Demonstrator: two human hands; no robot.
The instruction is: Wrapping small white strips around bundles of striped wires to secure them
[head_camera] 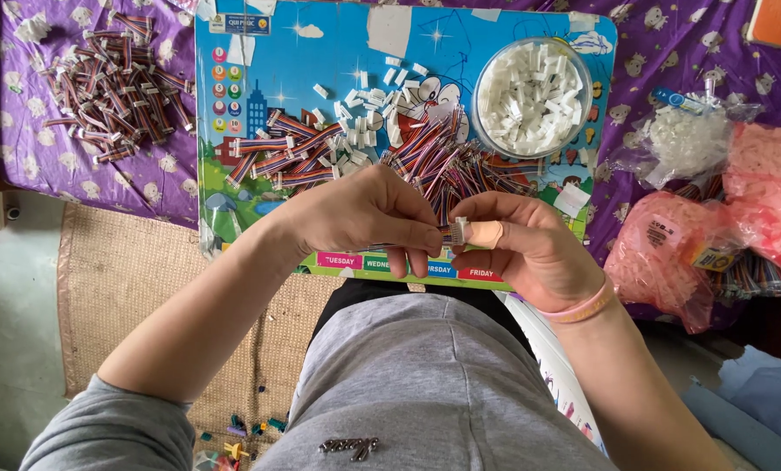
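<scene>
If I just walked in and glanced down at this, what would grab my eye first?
Probably the two hands meeting at the centre: the left hand and right hand pinch a small white connector on striped wires between them. Behind them, a bright blue cartoon board carries a tangle of multicoloured wire bundles, and a round clear bowl of white plastic pieces sits at its upper right.

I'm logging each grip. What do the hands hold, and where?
Both hands pinch one short multicoloured ribbon cable: left hand on its wire end, right hand on the small white connector at its tip.
</scene>
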